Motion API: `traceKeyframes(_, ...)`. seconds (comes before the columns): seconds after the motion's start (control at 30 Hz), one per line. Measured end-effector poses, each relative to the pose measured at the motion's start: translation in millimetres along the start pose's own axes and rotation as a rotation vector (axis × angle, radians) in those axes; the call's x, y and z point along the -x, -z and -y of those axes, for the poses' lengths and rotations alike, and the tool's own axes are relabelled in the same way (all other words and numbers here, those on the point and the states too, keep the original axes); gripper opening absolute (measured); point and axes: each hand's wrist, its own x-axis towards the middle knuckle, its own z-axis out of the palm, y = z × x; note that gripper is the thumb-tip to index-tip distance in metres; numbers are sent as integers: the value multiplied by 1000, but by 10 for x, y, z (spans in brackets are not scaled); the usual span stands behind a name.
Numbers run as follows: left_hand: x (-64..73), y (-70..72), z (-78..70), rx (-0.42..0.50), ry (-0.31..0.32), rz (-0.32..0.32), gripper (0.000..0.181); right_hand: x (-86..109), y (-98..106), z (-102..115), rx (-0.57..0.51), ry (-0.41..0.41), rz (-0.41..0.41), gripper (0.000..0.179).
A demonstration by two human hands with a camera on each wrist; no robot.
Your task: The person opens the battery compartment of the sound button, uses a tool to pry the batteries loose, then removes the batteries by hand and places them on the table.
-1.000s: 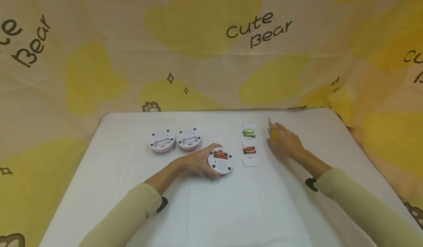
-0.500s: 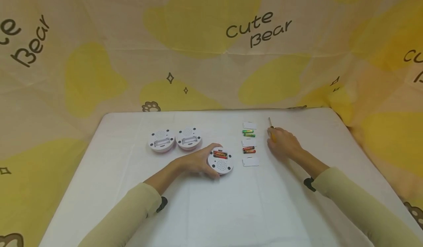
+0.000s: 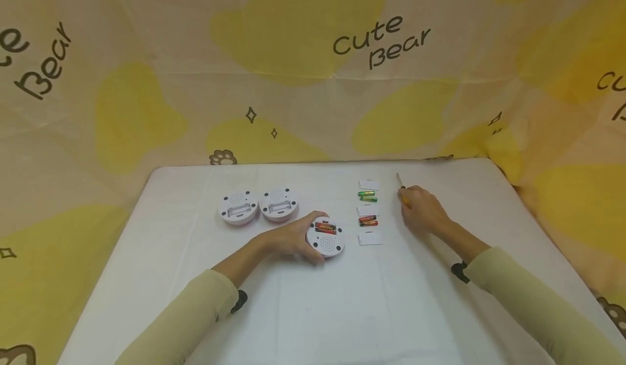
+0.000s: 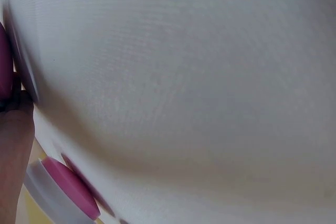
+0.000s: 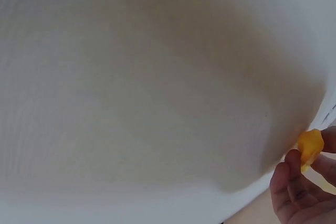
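Note:
My left hand (image 3: 292,238) grips the side of a round white device (image 3: 326,245), turned so its underside with a speaker grille and dark feet faces up. Two red batteries (image 3: 325,228) sit in its uncovered compartment. In the left wrist view my left hand (image 4: 16,145) reaches a pink rim at the left edge. At the right of the table, my right hand (image 3: 423,210) holds a screwdriver (image 3: 404,195) by its yellow handle, shaft pointing away from me. The right wrist view shows fingers around that yellow handle (image 5: 311,148).
Two similar devices, one on the left (image 3: 238,208) and another beside it (image 3: 279,205), have bare battery slots. Between my hands lie white covers (image 3: 370,238), green batteries (image 3: 368,196) and red batteries (image 3: 368,221) in a column. A patterned curtain (image 3: 293,82) stands behind the table.
My right hand has shifted its grip on the screwdriver; the index finger is drawn back and more of the shaft shows. The left hand and the device stay in place.

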Motion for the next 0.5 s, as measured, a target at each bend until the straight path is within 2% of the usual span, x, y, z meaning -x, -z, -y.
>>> traceKeyframes(0.23,2,15,2,-16,5,-5,105,7,72,-17,-50,62,-55,42)
traceKeyframes(0.5,-15,6,18,-15,-8,5,105,61,132,30,-145,143,-132,34)
